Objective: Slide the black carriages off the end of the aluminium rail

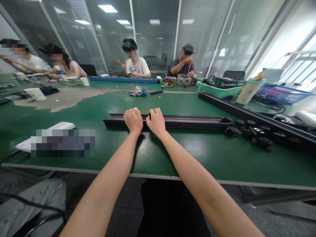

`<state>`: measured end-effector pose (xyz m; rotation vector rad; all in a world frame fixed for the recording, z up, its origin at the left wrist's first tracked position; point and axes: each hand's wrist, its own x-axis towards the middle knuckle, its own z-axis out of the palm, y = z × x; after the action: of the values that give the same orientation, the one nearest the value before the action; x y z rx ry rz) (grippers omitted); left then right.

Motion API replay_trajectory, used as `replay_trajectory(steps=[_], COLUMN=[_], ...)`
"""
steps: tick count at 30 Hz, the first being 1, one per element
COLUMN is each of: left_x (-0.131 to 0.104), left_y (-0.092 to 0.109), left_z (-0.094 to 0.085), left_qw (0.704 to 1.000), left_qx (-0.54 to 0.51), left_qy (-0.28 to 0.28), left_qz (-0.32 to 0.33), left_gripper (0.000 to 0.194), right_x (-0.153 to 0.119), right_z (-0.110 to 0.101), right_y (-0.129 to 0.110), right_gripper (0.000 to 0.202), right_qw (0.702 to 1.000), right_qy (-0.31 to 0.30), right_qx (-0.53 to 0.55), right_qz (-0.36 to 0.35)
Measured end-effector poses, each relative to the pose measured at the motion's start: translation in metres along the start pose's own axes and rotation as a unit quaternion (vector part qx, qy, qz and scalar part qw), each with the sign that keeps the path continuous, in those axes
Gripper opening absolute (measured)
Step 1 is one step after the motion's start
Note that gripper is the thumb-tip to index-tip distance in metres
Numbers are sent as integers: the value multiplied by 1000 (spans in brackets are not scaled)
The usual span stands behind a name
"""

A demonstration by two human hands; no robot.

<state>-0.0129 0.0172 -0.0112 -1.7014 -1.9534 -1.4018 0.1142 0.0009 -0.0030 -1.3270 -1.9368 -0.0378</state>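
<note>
A long black channel-shaped rail [192, 122] lies lengthwise on the green table in front of me. My left hand [133, 120] is closed over it near its left end, the fingertips hidden behind the knuckles. Just to the right, my right hand [156, 121] curls its bent fingers over the same rail, with a narrow gap between the two hands. Whether anything small is pinched inside the channel cannot be seen. Several black parts [261, 142] are heaped around the rail's right end.
Another long black rail [247, 115] slants across the right side. Behind it stand a green basket [217, 91] of cables, a cream bottle [249, 92] and a blue basket [288, 95]. A crumpled cloth [137, 91] lies ahead. A white device [59, 126] is at left. Several people sit across the table.
</note>
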Motion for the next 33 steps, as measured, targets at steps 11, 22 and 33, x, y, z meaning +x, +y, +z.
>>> replay_trajectory(steps=[11, 22, 33], left_x=[0, 0, 0], left_y=[1, 1, 2], left_z=[-1, 0, 0], left_qw=[1000, 1000, 1000], left_qx=[5, 8, 9], left_qy=[-6, -7, -3], left_qz=[3, 3, 5], left_gripper=[47, 48, 50], right_x=[0, -1, -1], right_z=[0, 5, 5], right_y=[2, 7, 8], right_gripper=[29, 30, 29], right_qw=[1000, 999, 999], right_qy=[7, 37, 39], right_qx=[18, 9, 24], right_qz=[-7, 1, 10])
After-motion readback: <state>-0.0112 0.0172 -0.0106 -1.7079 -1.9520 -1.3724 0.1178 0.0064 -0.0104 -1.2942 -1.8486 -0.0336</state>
